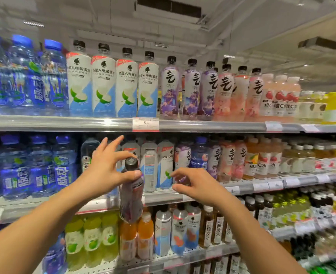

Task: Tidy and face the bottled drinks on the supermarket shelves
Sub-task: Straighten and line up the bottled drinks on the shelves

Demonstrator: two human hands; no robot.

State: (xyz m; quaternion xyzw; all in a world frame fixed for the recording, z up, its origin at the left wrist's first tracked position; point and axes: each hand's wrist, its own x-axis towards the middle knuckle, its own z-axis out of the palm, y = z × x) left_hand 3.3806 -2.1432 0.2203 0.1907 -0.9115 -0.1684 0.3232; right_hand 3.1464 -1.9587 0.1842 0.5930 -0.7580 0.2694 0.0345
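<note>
My left hand (105, 171) pinches the black-capped purple bottle (131, 192) by its neck alone, out in front of the middle shelf (163, 196), my right hand (194, 184) half-curled and empty beside it, so I judge it may swing or slip.

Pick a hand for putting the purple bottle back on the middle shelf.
Left. The left hand already pinches the purple bottle at its neck; the right hand is beside it, holding nothing.
</note>
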